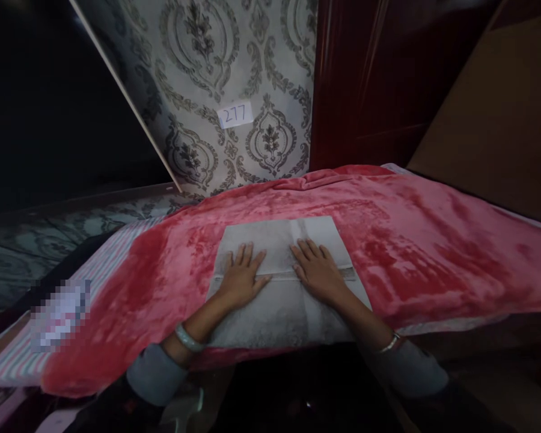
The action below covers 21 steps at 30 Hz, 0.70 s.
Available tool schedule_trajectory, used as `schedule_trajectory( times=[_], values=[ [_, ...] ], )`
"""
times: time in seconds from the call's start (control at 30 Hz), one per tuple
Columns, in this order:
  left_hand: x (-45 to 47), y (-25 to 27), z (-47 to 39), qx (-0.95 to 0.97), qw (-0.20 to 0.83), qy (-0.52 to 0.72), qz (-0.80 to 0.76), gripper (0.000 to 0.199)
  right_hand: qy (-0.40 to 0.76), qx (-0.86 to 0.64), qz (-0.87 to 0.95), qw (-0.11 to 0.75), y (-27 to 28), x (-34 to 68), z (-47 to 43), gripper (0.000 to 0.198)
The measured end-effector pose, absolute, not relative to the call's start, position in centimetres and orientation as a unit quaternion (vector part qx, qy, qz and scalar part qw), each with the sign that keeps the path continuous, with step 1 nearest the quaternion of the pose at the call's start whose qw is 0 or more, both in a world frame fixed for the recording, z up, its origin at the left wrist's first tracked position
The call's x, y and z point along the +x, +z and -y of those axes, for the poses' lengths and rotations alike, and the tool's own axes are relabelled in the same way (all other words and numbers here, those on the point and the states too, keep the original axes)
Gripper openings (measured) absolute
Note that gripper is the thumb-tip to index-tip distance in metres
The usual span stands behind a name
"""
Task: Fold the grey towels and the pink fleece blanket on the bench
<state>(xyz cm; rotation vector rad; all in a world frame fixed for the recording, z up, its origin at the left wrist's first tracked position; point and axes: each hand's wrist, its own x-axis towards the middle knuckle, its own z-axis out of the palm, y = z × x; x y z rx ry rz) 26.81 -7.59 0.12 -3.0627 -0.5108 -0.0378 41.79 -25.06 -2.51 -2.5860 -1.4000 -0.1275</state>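
Grey-cuffed sleeves (155, 373) are seen closest, and straight past them a creased grey cardboard sheet (270, 319) is laid flat near the middle of the plush blanket's front edge. Nothing is gripped here: the left hand (241, 279) is spread palm-down on the sheet's left half, the right hand (318, 270) is spread likewise on its right, the two set well apart. Between them the surface is crossed by a raised crease (279, 275), and a weak line may be expected there. Light, fairly stiff handling would be judged, easily bent along that fold, barely fragile, though prone to sliding on soft pile. It is best taken by both side edges, just below the crease, so that both panels are supported. Outward now: by the red plush blanket (410, 240) the sheet is carried, striped cloth (112, 258) is exposed along its left edge, and beyond the back edge patterned wallpaper (198, 36) is topped by a paper marked 277 (235, 114).
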Motion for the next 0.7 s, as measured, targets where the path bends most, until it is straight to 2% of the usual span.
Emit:
schedule_trajectory(
  times=[0.23,0.43,0.53,0.7],
  values=[
    [24.9,1.6,3.9,-0.964,0.055,0.035,0.257,0.075,-0.034,-0.872,0.475,0.116,-2.7,41.6,25.1,0.055],
    [29.8,5.4,4.7,-0.978,0.038,0.029,0.201,0.047,0.017,-0.850,0.494,0.181,-1.1,44.0,24.5,0.059],
    [34.1,6.1,6.1,-0.986,-0.003,0.030,0.162,0.048,-0.009,-0.855,0.473,0.213,1.1,46.4,23.4,0.060],
    [38.9,3.8,8.1,-0.992,-0.017,0.018,0.125,0.054,-0.073,-0.897,0.409,0.149,0.5,47.8,22.0,0.054]
  ],
)
